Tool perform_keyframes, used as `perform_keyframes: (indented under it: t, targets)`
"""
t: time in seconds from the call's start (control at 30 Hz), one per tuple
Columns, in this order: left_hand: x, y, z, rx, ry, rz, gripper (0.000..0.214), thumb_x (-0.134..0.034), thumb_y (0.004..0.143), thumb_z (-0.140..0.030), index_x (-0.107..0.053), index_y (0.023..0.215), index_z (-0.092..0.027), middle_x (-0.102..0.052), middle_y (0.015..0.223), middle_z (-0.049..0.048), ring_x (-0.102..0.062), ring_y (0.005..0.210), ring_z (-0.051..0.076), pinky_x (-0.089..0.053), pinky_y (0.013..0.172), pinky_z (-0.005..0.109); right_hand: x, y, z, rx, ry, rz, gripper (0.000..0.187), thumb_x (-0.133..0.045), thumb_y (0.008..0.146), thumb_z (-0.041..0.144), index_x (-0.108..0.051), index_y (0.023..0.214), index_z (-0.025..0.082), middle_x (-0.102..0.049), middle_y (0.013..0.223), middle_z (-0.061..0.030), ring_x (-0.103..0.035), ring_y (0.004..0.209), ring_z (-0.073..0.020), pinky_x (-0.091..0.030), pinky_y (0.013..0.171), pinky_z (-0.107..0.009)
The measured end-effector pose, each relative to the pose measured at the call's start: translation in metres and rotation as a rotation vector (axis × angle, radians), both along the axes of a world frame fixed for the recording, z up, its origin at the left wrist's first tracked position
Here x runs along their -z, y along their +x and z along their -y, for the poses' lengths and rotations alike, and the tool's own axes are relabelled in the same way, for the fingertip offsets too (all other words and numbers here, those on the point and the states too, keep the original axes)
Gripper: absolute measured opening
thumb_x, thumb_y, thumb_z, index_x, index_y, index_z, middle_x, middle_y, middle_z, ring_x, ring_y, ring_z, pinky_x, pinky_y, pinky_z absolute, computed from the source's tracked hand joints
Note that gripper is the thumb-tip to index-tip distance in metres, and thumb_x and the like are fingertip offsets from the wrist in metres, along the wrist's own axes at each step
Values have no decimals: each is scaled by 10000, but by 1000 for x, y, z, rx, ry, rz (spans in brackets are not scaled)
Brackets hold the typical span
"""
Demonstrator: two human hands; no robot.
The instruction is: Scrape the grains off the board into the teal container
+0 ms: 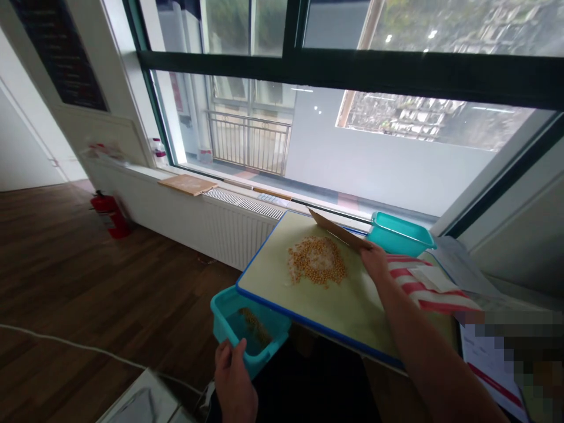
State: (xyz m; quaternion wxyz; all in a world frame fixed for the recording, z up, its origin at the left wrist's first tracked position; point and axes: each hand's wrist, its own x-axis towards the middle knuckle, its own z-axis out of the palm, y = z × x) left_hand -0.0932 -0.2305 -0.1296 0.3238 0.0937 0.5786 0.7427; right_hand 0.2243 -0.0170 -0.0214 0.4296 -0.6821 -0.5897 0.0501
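Note:
My left hand is closed on the near rim of a teal plastic bin, held just below the left front edge of the table. A band of small greenish-brown grains lies on the bin's floor. On the pale tabletop is a spread heap of round yellow beans, with finer whitish grains over its middle. My right hand grips the near end of a thin brown board, tilted on its edge behind and right of the heap. The board and the heap are apart.
Another teal bin stands at the table's back right, near a red-and-white striped bag. Under the window runs a white radiator, with a flat wooden board on the sill. A fire extinguisher and a white cable are on the floor.

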Motion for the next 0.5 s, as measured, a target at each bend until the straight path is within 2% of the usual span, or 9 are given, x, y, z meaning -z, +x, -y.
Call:
perform_keyframes:
  t: [0.17,0.37,0.5]
  targets:
    - [3,-1,0,-15,-30,55,196,-674,607,-317,-589,715,-178,-515,771,-20,-495,744,146,-411,713,298,-4,0,5,27,-56,130,480,-413,712,194,-694,1101,177,-712,955,-78,-629,893,-238,-442,773,-309]
    - [-5,0,3,-5,-18,81,208,-674,609,-321,-600,738,-177,-535,799,-21,-512,782,149,-411,741,299,-13,-18,12,76,-145,287,463,-426,742,214,-684,1125,237,-715,954,-75,-635,880,-244,-429,727,-302]
    - [-9,-1,4,-1,10,92,215,-687,596,-314,-605,733,-170,-536,801,-26,-506,779,142,-403,733,289,-20,-27,12,79,-207,329,426,-439,736,243,-708,1064,200,-707,893,-105,-627,819,-253,-405,666,-307]
